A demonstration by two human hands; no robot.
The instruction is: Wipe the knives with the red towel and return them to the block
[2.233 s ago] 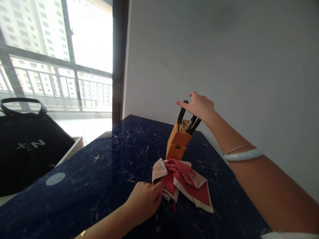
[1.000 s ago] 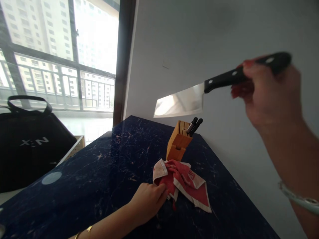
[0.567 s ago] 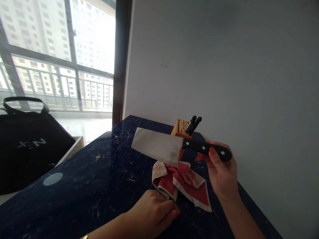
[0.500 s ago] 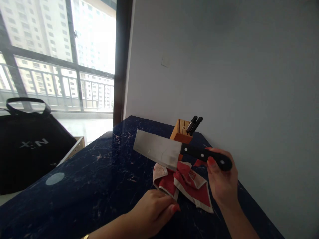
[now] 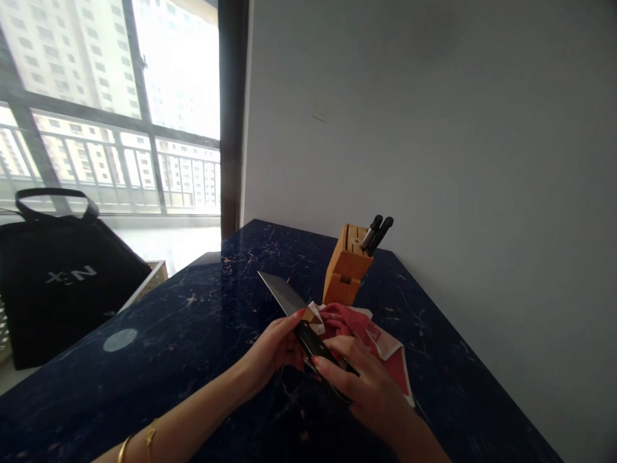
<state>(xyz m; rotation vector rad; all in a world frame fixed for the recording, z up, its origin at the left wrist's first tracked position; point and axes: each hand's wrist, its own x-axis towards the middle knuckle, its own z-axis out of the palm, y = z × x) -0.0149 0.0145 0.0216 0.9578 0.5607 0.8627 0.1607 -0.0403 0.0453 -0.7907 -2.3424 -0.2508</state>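
Observation:
A cleaver (image 5: 283, 292) with a wide steel blade and a black riveted handle is tilted over the table, its blade pointing away to the left. My right hand (image 5: 369, 386) is closed around the handle. At the front of the handle, beside the blade's heel, my left hand (image 5: 274, 350) grips with its thumb on top and its other fingers curled below. A crumpled red and cream cloth (image 5: 354, 319) lies right behind the handle, partly covered by my right hand. Beyond the cloth stands a wooden knife block (image 5: 343, 273) holding two black-handled tools.
The dark blue marbled table (image 5: 202, 321) runs along a grey wall (image 5: 434, 161) on the right. A black bag (image 5: 62, 283) stands off the table's left side, by a pale slatted crate (image 5: 149, 283). A round whitish mark (image 5: 120, 340) shows on the tabletop.
The cleaver has come down and nearer, turning from broadside to nearly edge-on. My left hand has risen from the table to grip it. More of the knife block now shows.

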